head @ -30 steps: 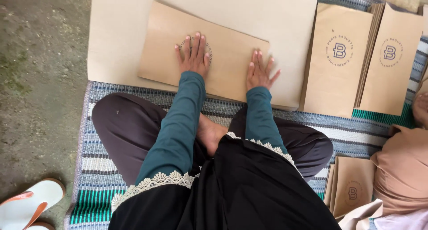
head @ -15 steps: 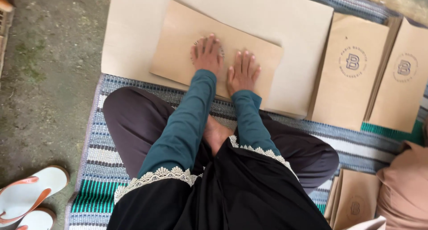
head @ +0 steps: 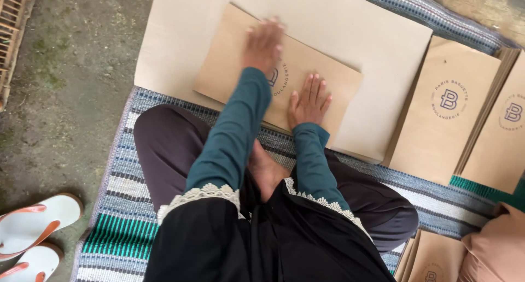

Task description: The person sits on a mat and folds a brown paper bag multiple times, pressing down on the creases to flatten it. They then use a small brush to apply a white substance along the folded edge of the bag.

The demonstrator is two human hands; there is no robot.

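I sit cross-legged on a striped woven mat (head: 117,205), and everything I name is placed from the brown paper bag (head: 229,69) lying flat in front of my knees. That bag rests on a large sheet of tan cardboard (head: 383,47), which reaches past it on every side but the near one, where the bag's edge runs close to the sheet's edge. My left hand (head: 263,44) lies on the upper middle of the bag, palm down, fingers stretched out flat and close together; it looks blurred, and it grips nothing. My right hand (head: 309,100) presses on the bag nearer to me and a little to the right of the left one, palm down with the fingers spread apart, also closed on nothing. A round printed mark on the bag peeks out between my two hands. To the right of the bag, off the cardboard sheet, lies a stack of more printed paper bags (head: 445,118), overlapping one another. Far to the left of the bag and nearer to me, a pair of white sandals with orange straps (head: 33,233) sits on the bare ground beside the mat
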